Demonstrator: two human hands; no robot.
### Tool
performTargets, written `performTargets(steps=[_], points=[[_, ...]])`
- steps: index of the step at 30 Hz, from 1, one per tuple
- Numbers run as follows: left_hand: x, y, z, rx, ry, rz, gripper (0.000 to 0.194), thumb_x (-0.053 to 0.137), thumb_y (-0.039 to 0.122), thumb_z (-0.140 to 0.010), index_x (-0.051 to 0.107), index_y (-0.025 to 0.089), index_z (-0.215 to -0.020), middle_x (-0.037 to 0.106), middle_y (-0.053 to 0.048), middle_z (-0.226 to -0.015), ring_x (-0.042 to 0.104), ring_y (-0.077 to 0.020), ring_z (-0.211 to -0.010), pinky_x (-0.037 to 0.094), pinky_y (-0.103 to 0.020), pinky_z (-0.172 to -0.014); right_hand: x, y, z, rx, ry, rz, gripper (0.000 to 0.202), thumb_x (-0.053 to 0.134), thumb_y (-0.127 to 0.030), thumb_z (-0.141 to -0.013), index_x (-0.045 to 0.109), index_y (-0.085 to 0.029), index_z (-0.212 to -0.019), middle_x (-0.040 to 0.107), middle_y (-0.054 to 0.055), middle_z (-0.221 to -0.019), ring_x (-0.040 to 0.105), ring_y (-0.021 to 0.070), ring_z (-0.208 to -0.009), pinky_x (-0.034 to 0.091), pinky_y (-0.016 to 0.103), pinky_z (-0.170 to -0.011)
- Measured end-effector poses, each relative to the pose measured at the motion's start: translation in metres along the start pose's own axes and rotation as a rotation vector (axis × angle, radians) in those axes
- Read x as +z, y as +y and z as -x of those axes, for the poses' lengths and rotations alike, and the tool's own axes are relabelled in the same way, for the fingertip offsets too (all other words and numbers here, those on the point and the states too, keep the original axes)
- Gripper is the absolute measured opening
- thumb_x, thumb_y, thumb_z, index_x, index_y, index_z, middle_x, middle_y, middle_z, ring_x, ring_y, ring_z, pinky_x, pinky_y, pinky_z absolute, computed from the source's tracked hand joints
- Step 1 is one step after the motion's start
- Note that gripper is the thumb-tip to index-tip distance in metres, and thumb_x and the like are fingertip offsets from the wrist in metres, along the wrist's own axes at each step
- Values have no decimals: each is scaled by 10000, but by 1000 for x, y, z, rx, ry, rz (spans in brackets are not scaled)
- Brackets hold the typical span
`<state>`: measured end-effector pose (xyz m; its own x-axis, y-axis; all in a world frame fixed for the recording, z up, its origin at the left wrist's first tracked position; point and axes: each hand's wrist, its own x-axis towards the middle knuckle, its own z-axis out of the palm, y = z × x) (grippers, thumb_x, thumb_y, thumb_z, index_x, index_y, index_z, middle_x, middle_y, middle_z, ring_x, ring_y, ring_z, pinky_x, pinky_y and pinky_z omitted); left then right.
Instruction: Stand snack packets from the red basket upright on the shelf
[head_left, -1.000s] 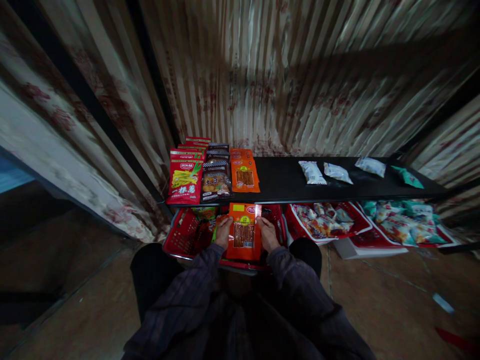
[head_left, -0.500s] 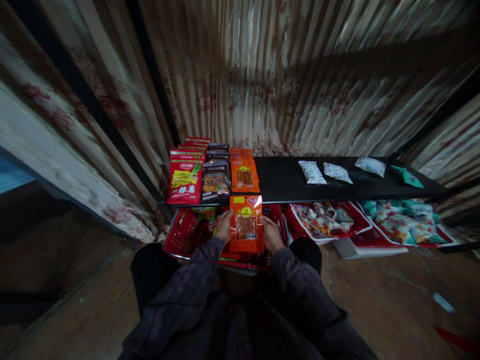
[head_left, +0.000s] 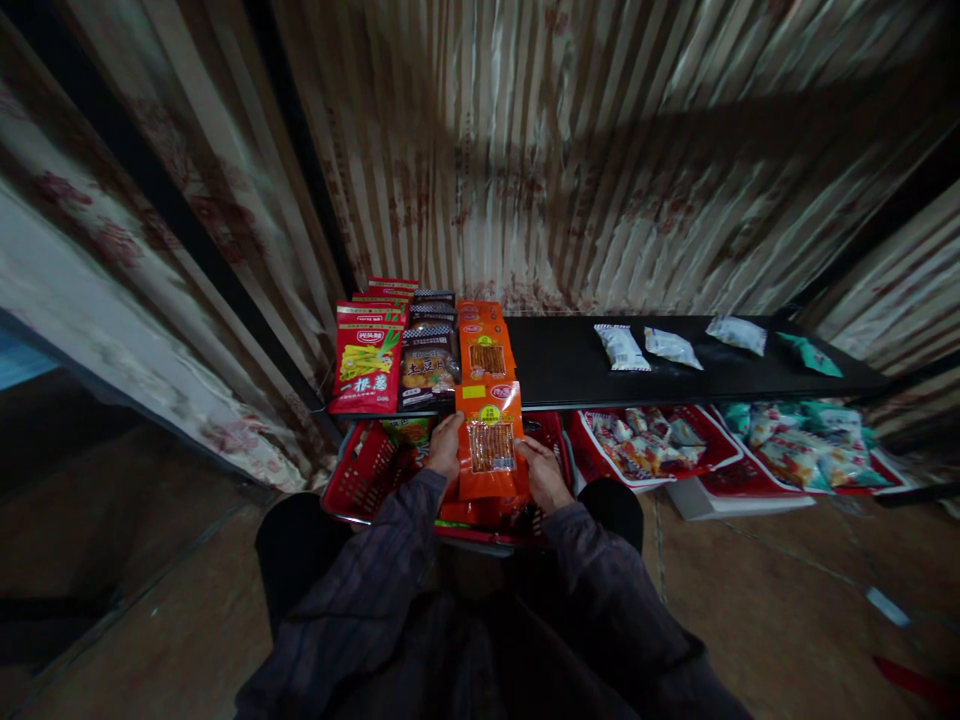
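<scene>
An orange snack packet (head_left: 490,445) with a clear window is held upright between my two hands, over a red basket (head_left: 349,480). My left hand (head_left: 446,447) grips its left edge, and my right hand (head_left: 543,472) pinches its right edge. The packet's top overlaps the front edge of a black shelf (head_left: 555,360). Just behind it, more orange packets (head_left: 486,345) of the same kind lie in a row on the shelf. To their left are dark brown potato-snack packets (head_left: 429,368) and red packets (head_left: 365,365) with yellow sticks printed on them.
Small white packets (head_left: 621,347) and a green packet (head_left: 810,354) lie along the shelf's right part. Below stand a red basket of small packets (head_left: 652,445) and another with green-and-white packets (head_left: 825,455). A striped curtain (head_left: 525,150) hangs behind; dark posts (head_left: 300,140) rise at left.
The orange packet has moved slightly up and toward the shelf, its top now overlapping the shelf's front edge. Both hands still hold it. The view has shifted a little.
</scene>
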<state>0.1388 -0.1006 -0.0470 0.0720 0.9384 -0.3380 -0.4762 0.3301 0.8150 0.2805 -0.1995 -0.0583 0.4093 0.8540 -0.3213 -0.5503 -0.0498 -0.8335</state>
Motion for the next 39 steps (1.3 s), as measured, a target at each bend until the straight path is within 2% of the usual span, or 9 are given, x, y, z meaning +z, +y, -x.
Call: performTargets(steps=[3, 9, 14, 23, 33, 39], points=[[7, 6, 2, -70, 3, 25, 336, 866, 361, -563, 704, 171, -787, 751, -39, -827, 703, -252, -930, 506, -409, -928, 1, -4, 4, -14, -8, -14, 319, 848, -350, -539, 736, -206, -800, 767, 10, -753, 711, 218, -742, 555, 333, -723], [9, 10, 13, -160, -263, 32, 359, 824, 381, -621, 697, 170, -882, 749, -42, -836, 704, -234, -863, 535, -392, -865, 4, -12, 3, -98, 98, -62, 288, 835, -335, -532, 728, -216, -772, 768, -8, -757, 695, 183, -691, 552, 297, -681], [4, 13, 27, -190, -362, -20, 295, 765, 216, -577, 702, 167, -861, 745, -32, -819, 702, -226, -832, 537, -368, -837, 6, -17, -4, -123, 123, -49, 286, 828, -336, -536, 727, -224, -779, 771, -13, -770, 697, 190, -700, 554, 300, -664], [4, 15, 37, -166, -407, -31, 417, 634, 72, -513, 710, 171, -911, 757, -41, -912, 696, -252, -940, 529, -379, -877, 2, -13, -8, -120, 96, 4, 278, 815, -333, -553, 719, -224, -790, 760, -26, -731, 699, 190, -699, 553, 306, -680], [8, 17, 39, -154, -414, -19, 410, 637, 74, -519, 686, 171, -914, 745, -48, -913, 687, -250, -956, 516, -372, -884, 9, -24, 3, -177, 52, 46, 349, 810, -391, -561, 731, -216, -853, 764, -13, -759, 687, 193, -680, 538, 310, -666], [8, 18, 41, -140, -403, -15, 396, 650, 86, -520, 670, 185, -903, 733, -30, -854, 688, -239, -931, 506, -370, -891, 12, -28, 6, -224, 59, 82, 312, 792, -394, -597, 729, -214, -844, 765, -14, -767, 675, 178, -676, 527, 285, -663]])
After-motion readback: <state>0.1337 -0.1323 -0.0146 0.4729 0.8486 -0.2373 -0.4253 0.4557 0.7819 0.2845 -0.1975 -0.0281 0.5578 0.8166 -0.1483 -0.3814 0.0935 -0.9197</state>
